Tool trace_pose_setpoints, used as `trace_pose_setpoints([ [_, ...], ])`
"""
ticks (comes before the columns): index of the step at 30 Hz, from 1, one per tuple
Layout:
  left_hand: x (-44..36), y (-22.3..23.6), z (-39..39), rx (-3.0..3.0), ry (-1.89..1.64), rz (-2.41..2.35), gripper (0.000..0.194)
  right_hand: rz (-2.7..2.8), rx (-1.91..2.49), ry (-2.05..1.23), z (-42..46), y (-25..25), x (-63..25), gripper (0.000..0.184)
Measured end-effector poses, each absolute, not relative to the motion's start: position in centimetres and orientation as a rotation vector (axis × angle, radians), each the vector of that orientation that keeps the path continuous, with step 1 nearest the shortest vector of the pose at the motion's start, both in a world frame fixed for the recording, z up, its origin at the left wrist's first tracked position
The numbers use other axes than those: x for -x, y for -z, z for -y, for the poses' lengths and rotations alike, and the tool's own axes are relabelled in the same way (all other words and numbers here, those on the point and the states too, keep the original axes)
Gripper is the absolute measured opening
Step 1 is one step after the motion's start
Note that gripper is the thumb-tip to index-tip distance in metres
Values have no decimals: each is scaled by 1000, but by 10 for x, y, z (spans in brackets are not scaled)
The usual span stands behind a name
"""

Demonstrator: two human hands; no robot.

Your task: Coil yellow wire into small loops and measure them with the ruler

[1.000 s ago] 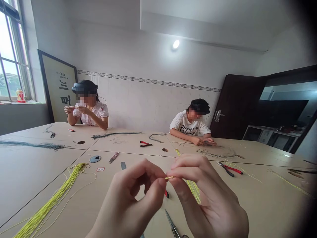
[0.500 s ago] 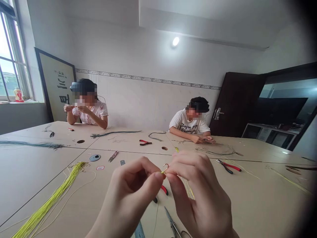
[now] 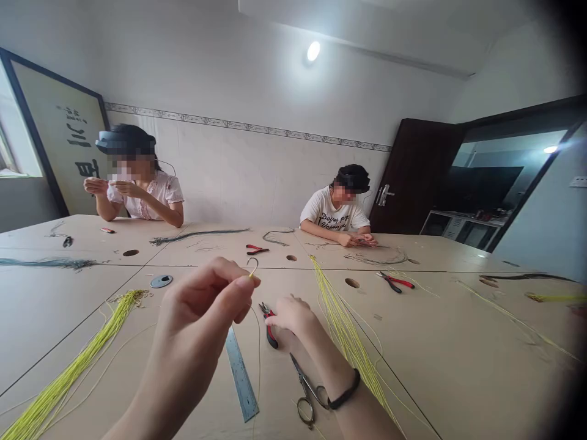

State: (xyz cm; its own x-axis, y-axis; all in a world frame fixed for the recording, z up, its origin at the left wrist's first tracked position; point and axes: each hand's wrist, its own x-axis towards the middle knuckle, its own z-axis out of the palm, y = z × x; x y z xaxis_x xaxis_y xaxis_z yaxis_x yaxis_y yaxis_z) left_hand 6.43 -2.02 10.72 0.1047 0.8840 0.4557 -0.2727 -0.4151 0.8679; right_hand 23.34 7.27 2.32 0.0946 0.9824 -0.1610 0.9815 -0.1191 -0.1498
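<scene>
A small fish hook (image 3: 252, 264) with yellow line wound on its shank is pinched between thumb and index finger of my left hand (image 3: 208, 305). Its line hangs below the fingers. Down at the table, my right hand (image 3: 293, 315) reaches over red-and-black pliers (image 3: 270, 330), thumb and fingers apart and the thumb at a handle. Part of the pliers is hidden beneath that hand. Scissors (image 3: 305, 385) lie by my right wrist, which wears a dark band. Left of them is a steel ruler (image 3: 242, 376).
Bundles of yellow line lie at left (image 3: 87, 360) and right (image 3: 348, 330). Two people sit across the table, handling small things. Other pliers (image 3: 395, 282) lie to the right, and round holes (image 3: 352, 283) open in the tabletop. A metal disc (image 3: 161, 281) sits left.
My right hand has let go of the hook and moved down to the pliers. My left hand, still holding the hook, has shifted left. The camera view has turned right.
</scene>
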Motion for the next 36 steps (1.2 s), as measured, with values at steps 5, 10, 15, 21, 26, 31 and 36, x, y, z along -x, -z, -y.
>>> trace_pose_setpoints([
  [5,-62,-110,19,-1420,-1505,-645,25,2212,2416,-495,-77,-8,-216,30],
  [10,-63,-112,18,-1438,-1513,-658,25,2242,2403,-551,-75,-8,-214,27],
  [15,-62,-113,17,-1441,-1501,-679,24,2088,2313,-458,-83,-4,-219,26],
  [21,-63,-110,5,-1426,-1515,-709,23,1820,1854,-6,-75,-38,-229,32],
  [26,-68,-107,-8,-1400,-1503,-736,26,1764,1250,303,-42,-75,-238,14],
  [31,-71,-107,-10,-1389,-1487,-737,27,1801,882,525,-23,-84,-240,13],
  [36,-70,-105,-4,-1406,-1454,-718,27,1770,824,649,-22,-82,-239,13],
])
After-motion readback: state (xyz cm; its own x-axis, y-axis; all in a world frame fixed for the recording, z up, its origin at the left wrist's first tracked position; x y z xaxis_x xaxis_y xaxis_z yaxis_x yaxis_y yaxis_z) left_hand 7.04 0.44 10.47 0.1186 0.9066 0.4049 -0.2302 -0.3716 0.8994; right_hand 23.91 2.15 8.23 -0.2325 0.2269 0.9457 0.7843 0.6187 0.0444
